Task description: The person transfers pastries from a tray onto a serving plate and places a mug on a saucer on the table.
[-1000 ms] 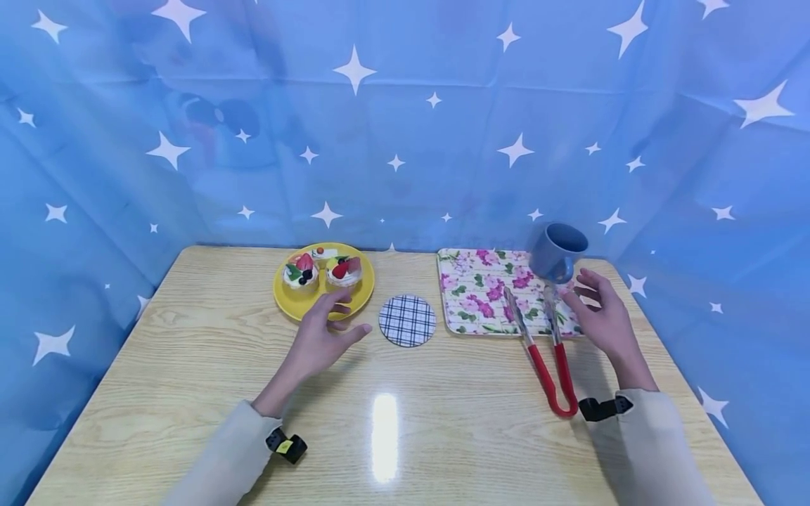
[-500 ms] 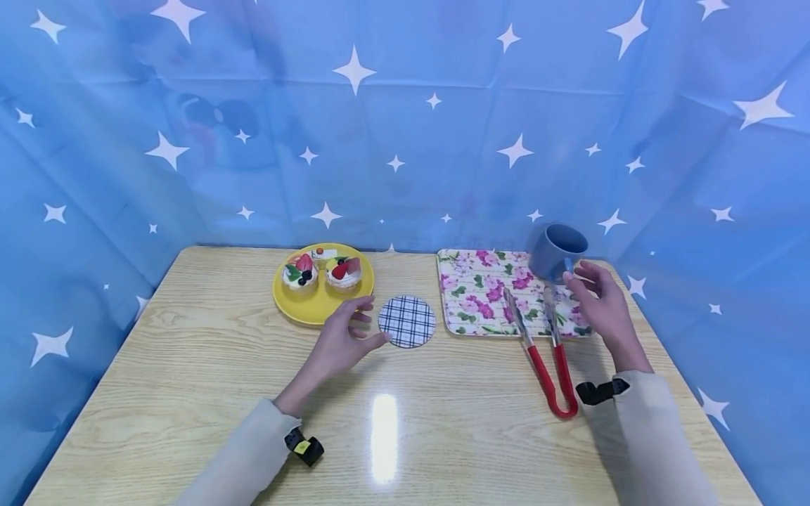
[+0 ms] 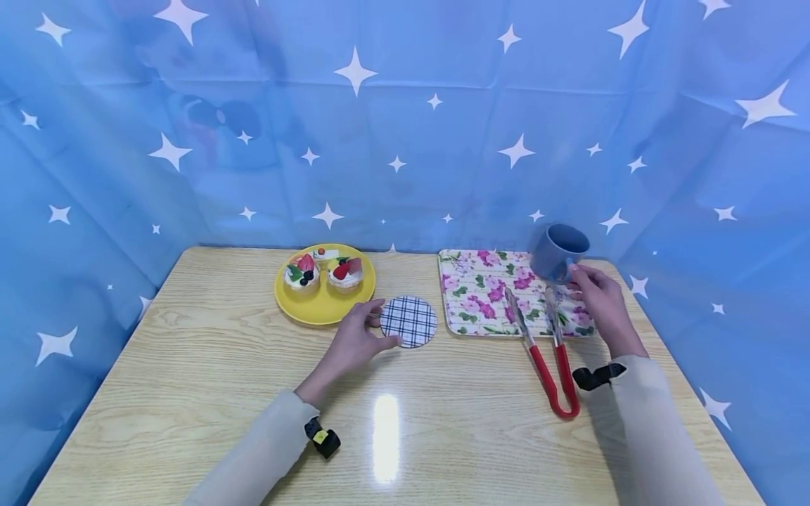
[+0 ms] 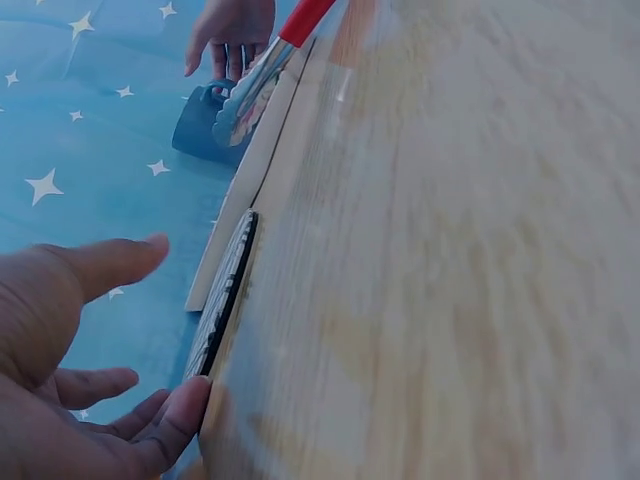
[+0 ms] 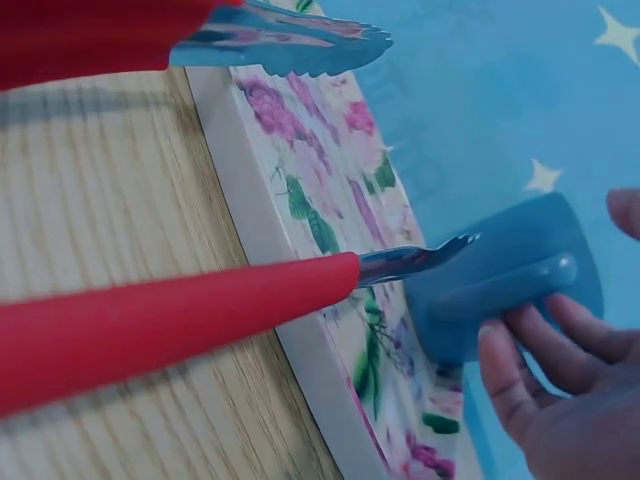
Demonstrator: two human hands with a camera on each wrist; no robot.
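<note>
My left hand (image 3: 357,337) is at the left side of a round checked coaster (image 3: 408,321) lying flat on the table. In the left wrist view a fingertip (image 4: 188,402) meets the coaster's edge, while another digit stands raised away from it. My right hand (image 3: 605,307) is at the handle of a blue mug (image 3: 553,256), which stands upright on the right part of a floral tray (image 3: 465,299). In the right wrist view, several fingers (image 5: 545,340) reach the mug's handle (image 5: 510,285) from below, with one digit apart above.
Red-handled tongs (image 3: 557,390) lie spread with their metal tips over the tray, left of my right forearm. A yellow plate (image 3: 316,309) bearing small fruit-topped cakes sits at the back left of the wooden table (image 3: 190,351). A starry blue curtain (image 3: 405,126) hangs behind.
My left hand has moved right, from beside the yellow plate to the coaster's edge. My right hand has moved in to the mug's handle. Mug and coaster have stayed in place.
</note>
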